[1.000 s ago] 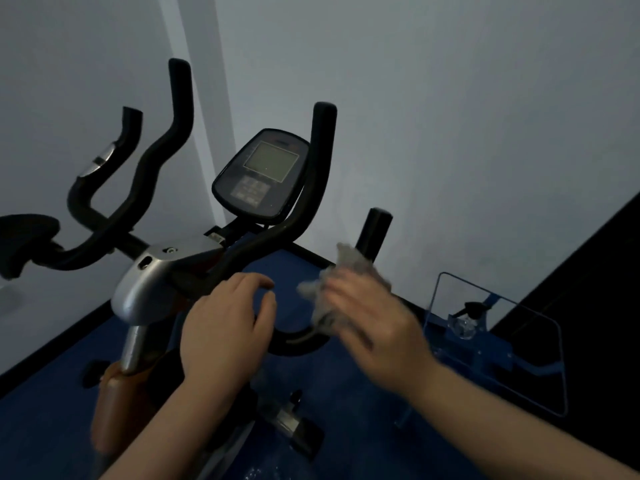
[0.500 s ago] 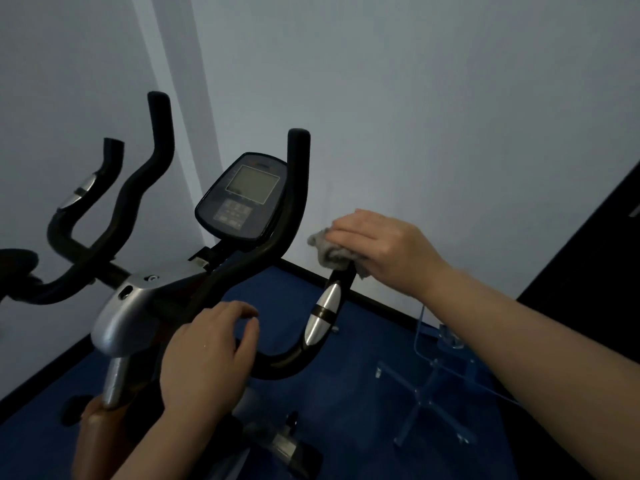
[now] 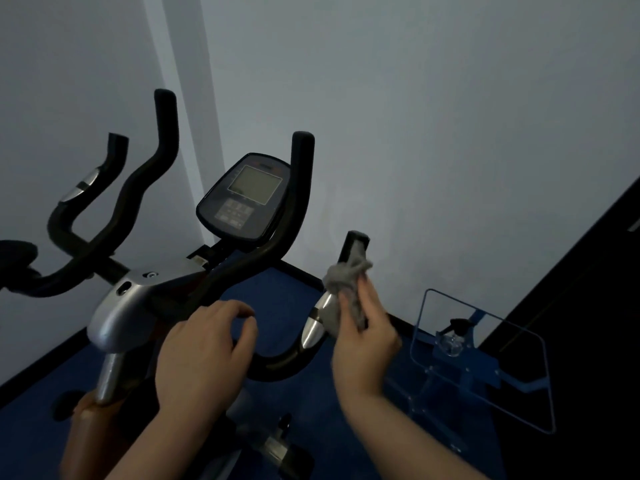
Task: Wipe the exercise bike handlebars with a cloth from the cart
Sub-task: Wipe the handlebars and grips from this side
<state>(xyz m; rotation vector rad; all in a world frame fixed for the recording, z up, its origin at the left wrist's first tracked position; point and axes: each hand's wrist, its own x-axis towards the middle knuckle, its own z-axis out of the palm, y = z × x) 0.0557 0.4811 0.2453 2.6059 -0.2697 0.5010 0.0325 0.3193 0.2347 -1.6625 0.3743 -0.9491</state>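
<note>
The pale grey wall (image 3: 433, 116) fills the upper half of the frame, meeting a dark blue floor (image 3: 277, 292) along a black skirting line. The exercise bike's black, curved tubular handlebars (image 3: 277, 237) span the left and centre, fixed to a silver metal stem housing (image 3: 121, 313). An oval dark console with a grey screen (image 3: 247, 197) stands upright at centre, between the bars. A blue wire-framed cart (image 3: 485, 368) sits at lower right, near the dark doorway, apart from the bike.

The left hand (image 3: 201, 358) rests at lower centre, fingers curled loosely around the lower bend of the bar, not clenched. The right hand (image 3: 367, 337), right of centre, grips a crumpled grey cloth (image 3: 346, 282), fingers closed on it. The cloth is pressed against the short upright right-hand grip, just above its silver sensor plate (image 3: 317, 323); the black grip end (image 3: 355, 245) protrudes above the cloth.
</note>
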